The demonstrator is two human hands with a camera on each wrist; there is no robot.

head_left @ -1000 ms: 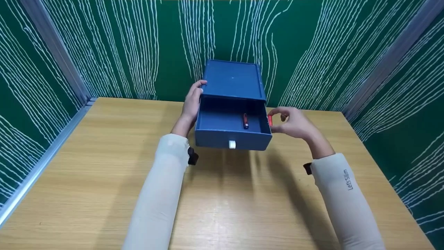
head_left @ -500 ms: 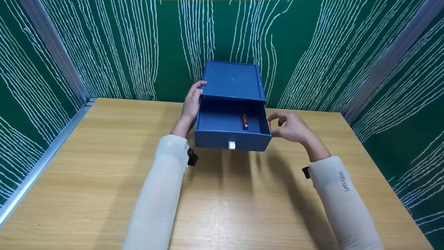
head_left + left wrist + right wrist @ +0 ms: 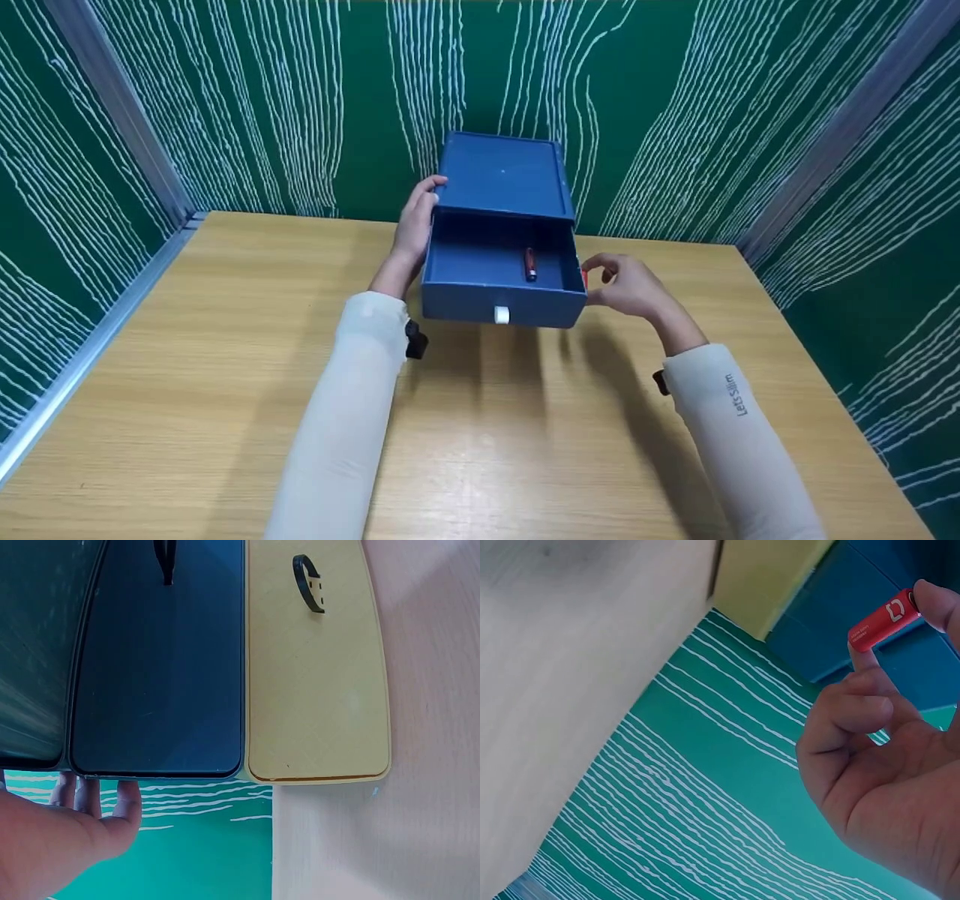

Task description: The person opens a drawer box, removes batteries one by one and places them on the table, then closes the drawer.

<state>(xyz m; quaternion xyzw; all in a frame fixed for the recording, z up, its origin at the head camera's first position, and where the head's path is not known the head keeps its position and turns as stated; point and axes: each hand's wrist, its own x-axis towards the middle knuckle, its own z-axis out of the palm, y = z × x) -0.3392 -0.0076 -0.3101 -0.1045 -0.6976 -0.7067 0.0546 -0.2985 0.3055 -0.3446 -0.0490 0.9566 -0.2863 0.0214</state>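
Toward the back of the table (image 3: 187, 375), near a green wall (image 3: 375, 90) streaked with white lines, stands a cabinet (image 3: 502, 172) whose top drawer (image 3: 457, 300) juts out, a white tab (image 3: 502, 314) on its front. A red cylinder (image 3: 530, 264) with a dark end lies on that drawer's floor, right of centre. The right hand (image 3: 630, 286) pinches a red battery (image 3: 885, 621) between thumb and a finger (white print shows along its casing) just outside the drawer's right wall; whether it touches the wall, I cannot tell. The left hand (image 3: 411, 229) rests against the cabinet's left side, its fingers extended along it rather than clenched. Below the top drawer, the left wrist view shows a blue drawer (image 3: 161, 682) and, lowest, a yellow drawer (image 3: 319, 690), each with a black handle (image 3: 302, 586). Pale sleeves (image 3: 337, 420) cover both forearms, the right one lettered.
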